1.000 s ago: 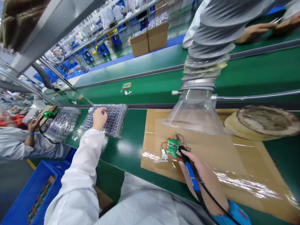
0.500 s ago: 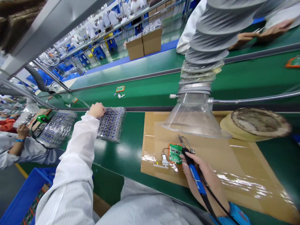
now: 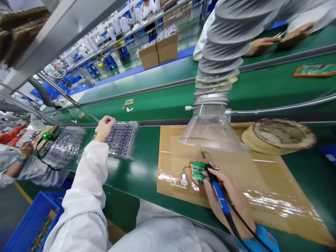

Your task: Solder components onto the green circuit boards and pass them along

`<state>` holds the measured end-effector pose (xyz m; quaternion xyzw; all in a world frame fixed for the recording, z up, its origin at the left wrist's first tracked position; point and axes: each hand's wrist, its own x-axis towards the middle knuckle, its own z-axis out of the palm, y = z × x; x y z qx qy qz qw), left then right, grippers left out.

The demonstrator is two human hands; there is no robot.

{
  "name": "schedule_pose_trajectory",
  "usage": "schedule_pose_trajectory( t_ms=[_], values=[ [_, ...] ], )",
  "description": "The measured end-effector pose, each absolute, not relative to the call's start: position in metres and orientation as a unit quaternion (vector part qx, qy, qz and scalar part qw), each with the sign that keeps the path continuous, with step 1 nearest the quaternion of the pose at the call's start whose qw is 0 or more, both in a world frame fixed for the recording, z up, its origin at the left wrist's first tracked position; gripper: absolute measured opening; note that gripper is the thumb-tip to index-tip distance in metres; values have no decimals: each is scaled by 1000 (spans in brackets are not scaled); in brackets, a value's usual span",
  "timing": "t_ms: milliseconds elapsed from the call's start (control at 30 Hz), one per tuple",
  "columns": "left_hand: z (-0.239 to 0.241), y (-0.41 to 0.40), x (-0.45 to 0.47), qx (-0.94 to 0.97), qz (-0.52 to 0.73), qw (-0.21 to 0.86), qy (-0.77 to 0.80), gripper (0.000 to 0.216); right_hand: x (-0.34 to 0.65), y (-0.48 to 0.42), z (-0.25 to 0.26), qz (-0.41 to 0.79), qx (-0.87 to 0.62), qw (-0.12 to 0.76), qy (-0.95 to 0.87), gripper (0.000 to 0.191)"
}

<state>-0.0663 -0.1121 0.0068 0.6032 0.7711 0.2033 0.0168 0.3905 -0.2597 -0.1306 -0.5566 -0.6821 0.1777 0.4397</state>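
Note:
My left hand is over the far left corner of a clear plastic tray filled with rows of small blue-and-silver parts. Its thumb and fingertips are pinched together; whatever sits between them is too small to make out. My right hand grips a soldering iron with a blue handle, a black cable and a bent wire guide by its tip. Just left of the iron lies a green circuit board with an orange edge, my fingers close to its right side. Thin leads join it to a white connector piece.
A clear fume hood on a grey duct hangs above the brown mat. A round yellowish block stands right. Boards lie on the green belt. Co-workers' hands are at far left and across the belt. A blue bin sits below.
My left hand has lifted slightly from the tray, fingers now visibly pinched. An orange-edged board has come further into view at right on the belt. My right hand stays nearly still with the iron.

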Motion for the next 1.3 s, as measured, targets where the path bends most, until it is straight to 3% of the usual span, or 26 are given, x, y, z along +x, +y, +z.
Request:
schedule_pose_trajectory(
  t_ms=[67,133,233,333,533,767,1133,1300],
  values=[
    [2,-132,-25,601,333,91,721,16,391,-261,-124,180,-556,460,-669,39],
    [-9,-156,29,588,434,253,634,19,389,-264,-117,215,-552,486,-643,39],
    [-28,-192,110,552,378,497,552,28,380,-269,-102,304,-537,527,-584,36],
    [-40,-219,161,531,295,622,495,34,370,-270,-88,375,-519,547,-539,31],
    [-39,-229,185,603,252,587,478,26,362,-267,-71,434,-486,578,-491,29],
    [-42,-231,189,616,259,560,490,17,360,-266,-71,413,-488,598,-484,22],
    [-44,-233,191,519,314,621,496,33,356,-263,-77,402,-487,616,-470,20],
    [-47,-234,193,525,306,624,491,32,356,-263,-78,437,-459,624,-457,29]
  ],
)
